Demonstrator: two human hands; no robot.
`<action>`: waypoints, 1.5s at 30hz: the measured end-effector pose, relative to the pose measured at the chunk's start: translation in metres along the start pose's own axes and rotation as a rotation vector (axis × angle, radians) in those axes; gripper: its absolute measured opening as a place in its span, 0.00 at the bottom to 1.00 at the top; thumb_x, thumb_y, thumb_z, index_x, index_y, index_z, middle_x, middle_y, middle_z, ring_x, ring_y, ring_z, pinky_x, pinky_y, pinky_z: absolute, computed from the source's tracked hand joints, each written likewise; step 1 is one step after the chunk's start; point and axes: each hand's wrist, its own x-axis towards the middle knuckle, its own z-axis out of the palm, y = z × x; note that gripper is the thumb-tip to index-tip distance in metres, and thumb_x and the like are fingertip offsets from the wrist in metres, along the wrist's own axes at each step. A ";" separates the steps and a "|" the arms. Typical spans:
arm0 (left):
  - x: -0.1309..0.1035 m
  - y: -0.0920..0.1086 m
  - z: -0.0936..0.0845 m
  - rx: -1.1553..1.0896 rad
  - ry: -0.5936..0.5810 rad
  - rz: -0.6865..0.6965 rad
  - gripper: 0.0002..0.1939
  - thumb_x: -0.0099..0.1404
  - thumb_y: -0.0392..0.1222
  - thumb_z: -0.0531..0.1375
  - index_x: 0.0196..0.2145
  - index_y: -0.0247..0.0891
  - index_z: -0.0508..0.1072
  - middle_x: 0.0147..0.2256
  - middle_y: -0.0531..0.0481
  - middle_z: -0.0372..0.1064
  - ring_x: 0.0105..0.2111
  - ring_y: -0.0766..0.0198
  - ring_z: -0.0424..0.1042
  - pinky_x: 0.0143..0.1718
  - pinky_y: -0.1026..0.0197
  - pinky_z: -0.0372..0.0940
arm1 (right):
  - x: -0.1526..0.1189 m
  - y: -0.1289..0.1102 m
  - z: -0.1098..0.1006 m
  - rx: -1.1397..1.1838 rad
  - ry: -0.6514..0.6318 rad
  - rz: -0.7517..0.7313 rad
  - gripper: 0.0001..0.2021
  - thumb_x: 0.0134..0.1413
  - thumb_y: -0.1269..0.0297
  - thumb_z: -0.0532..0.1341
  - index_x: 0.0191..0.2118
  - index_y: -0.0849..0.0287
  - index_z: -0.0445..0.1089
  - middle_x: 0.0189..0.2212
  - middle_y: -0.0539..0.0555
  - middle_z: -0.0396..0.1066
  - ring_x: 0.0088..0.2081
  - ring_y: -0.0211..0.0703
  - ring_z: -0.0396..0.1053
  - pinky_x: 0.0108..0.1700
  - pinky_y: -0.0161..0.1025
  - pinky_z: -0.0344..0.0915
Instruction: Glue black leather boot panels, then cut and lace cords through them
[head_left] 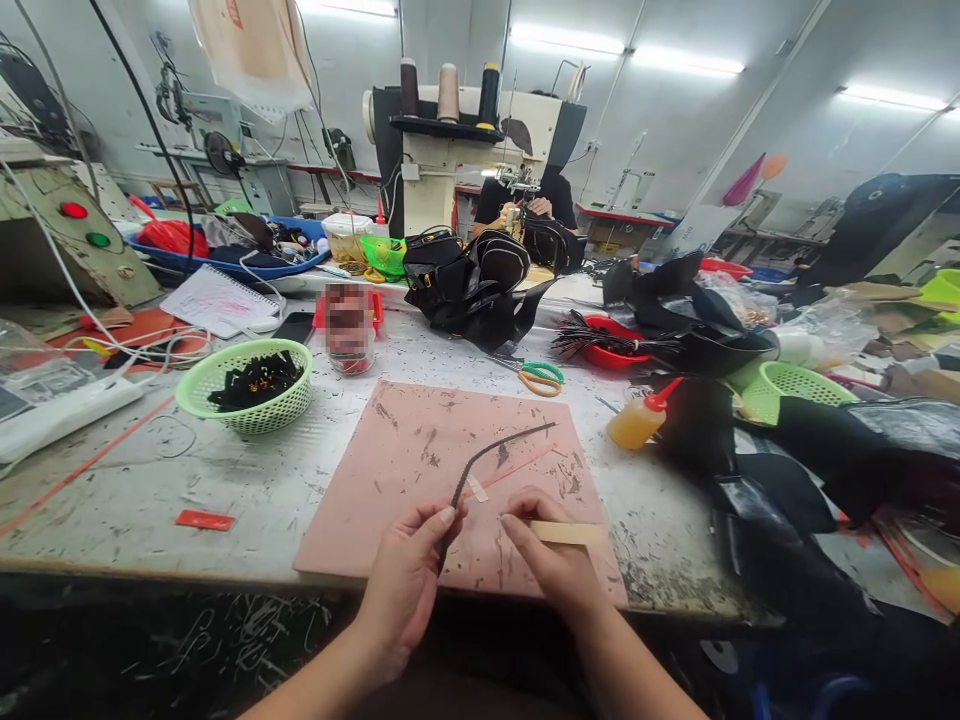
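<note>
A thin dark strip (491, 445) is pinched between the thumb and fingers of my left hand (416, 565); its far end bends up and to the right over the pink mat (360, 480). Just to the right, my right hand (551, 555) is curled around a flat tan piece (570, 533) that sticks out past the fingers. A small pale tab (477, 488) lies on the mat between both hands, beside a faint red line.
Left stands a green basket (244, 420) of black pieces. Beyond the mat are scissors (541, 378) and a red bowl (611, 355); a glue bottle (641, 420) and black pieces (787, 540) lie right. Someone's hands (538, 208) work at a sewing machine.
</note>
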 end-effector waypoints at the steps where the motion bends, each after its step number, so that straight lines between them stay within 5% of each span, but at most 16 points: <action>1: 0.000 0.000 0.001 0.007 -0.012 -0.007 0.09 0.39 0.38 0.69 0.20 0.35 0.74 0.24 0.51 0.73 0.30 0.66 0.69 0.37 0.66 0.62 | -0.001 -0.002 0.001 0.096 0.002 0.042 0.04 0.50 0.64 0.57 0.27 0.57 0.65 0.24 0.50 0.66 0.27 0.40 0.65 0.30 0.37 0.64; 9: -0.003 -0.006 0.004 0.057 -0.109 -0.019 0.08 0.42 0.40 0.68 0.21 0.36 0.74 0.31 0.50 0.74 0.34 0.63 0.69 0.38 0.65 0.62 | -0.005 -0.006 0.030 0.500 0.039 0.194 0.12 0.47 0.65 0.60 0.40 0.54 0.65 0.26 0.48 0.64 0.30 0.38 0.64 0.34 0.37 0.65; 18: -0.003 -0.006 0.003 0.071 -0.162 0.022 0.04 0.45 0.38 0.66 0.20 0.37 0.75 0.30 0.50 0.74 0.40 0.58 0.69 0.47 0.60 0.59 | -0.004 -0.012 0.032 0.507 0.113 0.162 0.17 0.44 0.68 0.62 0.42 0.51 0.59 0.32 0.49 0.63 0.32 0.37 0.65 0.35 0.37 0.67; 35: 0.000 -0.011 -0.006 0.243 -0.196 0.144 0.05 0.50 0.41 0.65 0.23 0.38 0.74 0.34 0.50 0.71 0.43 0.56 0.65 0.47 0.59 0.58 | -0.003 -0.009 0.037 0.621 0.104 0.335 0.14 0.42 0.66 0.62 0.36 0.54 0.59 0.31 0.47 0.63 0.34 0.35 0.62 0.38 0.34 0.62; 45: 0.000 -0.007 -0.010 0.600 -0.280 0.326 0.08 0.55 0.43 0.60 0.23 0.38 0.72 0.35 0.48 0.65 0.39 0.57 0.64 0.42 0.61 0.59 | -0.002 -0.011 0.031 0.280 0.140 0.261 0.08 0.46 0.63 0.60 0.31 0.56 0.59 0.28 0.48 0.63 0.31 0.38 0.64 0.35 0.37 0.64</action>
